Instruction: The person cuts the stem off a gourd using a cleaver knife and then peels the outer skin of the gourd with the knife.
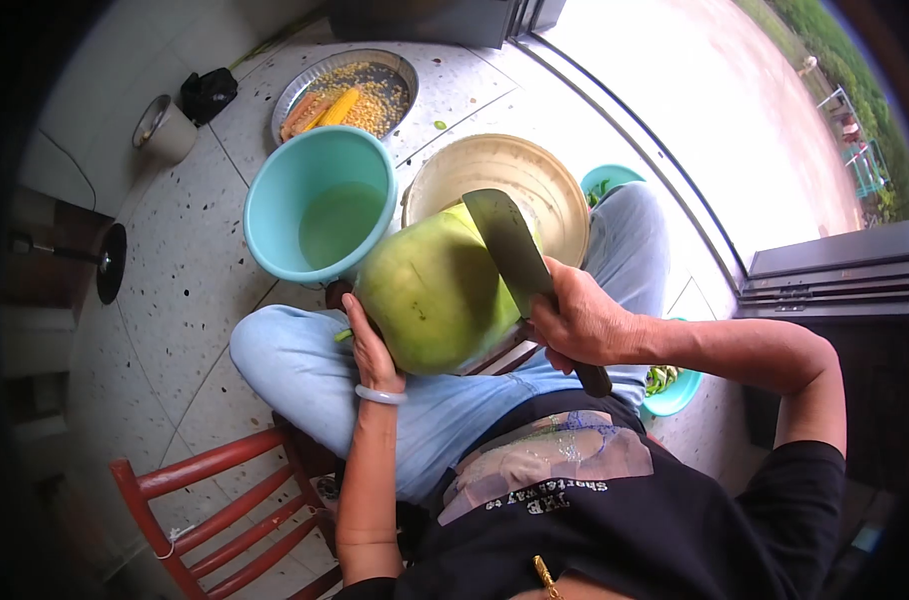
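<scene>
A large green gourd (425, 292) lies on its side above my lap, its cut end to the right. My left hand (371, 345) supports its left underside, fingers against the skin, a pale bangle on the wrist. In my right hand (581, 318) is the handle of a wide-bladed cleaver (508, 235), whose blade lies across the gourd's right end. Behind the gourd stands a cream basin (505, 160), partly hidden by it. A turquoise basin (320, 205) with greenish liquid is at the gourd's upper left.
A metal tray (400, 75) holds corn kernels and cobs. A small bin (166, 132) and a black bag (209, 95) are at the upper left. Turquoise bowls with green pieces (615, 174) stand at the right. A red chair (215, 470) is at the lower left.
</scene>
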`<state>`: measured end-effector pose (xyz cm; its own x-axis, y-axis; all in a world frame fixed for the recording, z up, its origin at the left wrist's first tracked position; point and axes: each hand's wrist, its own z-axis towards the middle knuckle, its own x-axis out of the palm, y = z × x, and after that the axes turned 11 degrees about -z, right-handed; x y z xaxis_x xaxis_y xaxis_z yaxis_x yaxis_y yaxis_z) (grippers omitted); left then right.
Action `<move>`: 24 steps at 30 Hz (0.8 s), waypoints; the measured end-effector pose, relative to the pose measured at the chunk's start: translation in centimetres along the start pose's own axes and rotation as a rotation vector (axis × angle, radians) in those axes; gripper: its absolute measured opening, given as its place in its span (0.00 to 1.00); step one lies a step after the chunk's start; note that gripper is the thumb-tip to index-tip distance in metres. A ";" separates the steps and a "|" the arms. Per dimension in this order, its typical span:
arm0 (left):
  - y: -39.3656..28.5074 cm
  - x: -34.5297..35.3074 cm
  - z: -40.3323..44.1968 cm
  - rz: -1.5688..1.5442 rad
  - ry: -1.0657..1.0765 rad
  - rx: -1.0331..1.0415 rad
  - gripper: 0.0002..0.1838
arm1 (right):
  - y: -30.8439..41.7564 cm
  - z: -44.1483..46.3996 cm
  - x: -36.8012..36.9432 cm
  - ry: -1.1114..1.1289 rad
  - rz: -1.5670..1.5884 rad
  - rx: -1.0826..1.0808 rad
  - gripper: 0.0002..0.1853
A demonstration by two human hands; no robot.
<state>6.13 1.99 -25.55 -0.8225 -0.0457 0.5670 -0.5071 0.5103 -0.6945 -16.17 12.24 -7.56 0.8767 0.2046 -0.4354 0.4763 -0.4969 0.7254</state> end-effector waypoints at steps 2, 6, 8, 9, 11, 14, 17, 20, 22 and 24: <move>-0.3 0.3 -0.2 0.012 0.016 -0.012 0.39 | -0.7 -0.1 0.6 -0.036 0.046 -0.048 0.09; -1.3 1.1 -0.7 0.010 -0.035 -0.053 0.38 | -1.8 -0.3 1.5 -0.061 0.112 -0.056 0.10; -1.4 1.3 -1.1 0.004 -0.018 -0.021 0.37 | -2.8 -0.3 2.6 -0.153 0.131 -0.124 0.11; -1.4 1.4 -1.3 0.001 -0.006 -0.007 0.37 | -3.4 -0.3 3.1 -0.202 0.139 -0.156 0.11; -1.0 0.7 -0.9 -0.036 -0.010 -0.012 0.37 | -4.4 -0.1 4.0 -0.277 0.095 -0.236 0.11; -0.7 0.1 -0.8 -0.040 -0.013 -0.028 0.36 | -5.2 0.0 5.0 -0.391 0.048 -0.362 0.11; -1.1 0.4 -1.1 -0.049 -0.078 -0.065 0.35 | -6.4 0.6 5.9 -0.491 -0.008 -0.501 0.14; -0.9 0.6 -1.3 -0.085 -0.109 -0.058 0.34 | -6.1 0.4 5.4 -0.444 -0.045 -0.444 0.11; -0.5 0.4 -1.4 -0.096 -0.112 -0.030 0.34 | -5.7 0.6 4.8 -0.435 -0.062 -0.446 0.11; -1.0 1.2 -1.8 -0.101 -0.163 -0.086 0.34 | -4.9 0.8 3.5 -0.401 -0.065 -0.450 0.10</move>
<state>6.13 3.00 -23.43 -0.8028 -0.2355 0.5478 -0.5712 0.5672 -0.5934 -15.50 14.70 -13.11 0.7925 -0.1548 -0.5899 0.5867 -0.0707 0.8067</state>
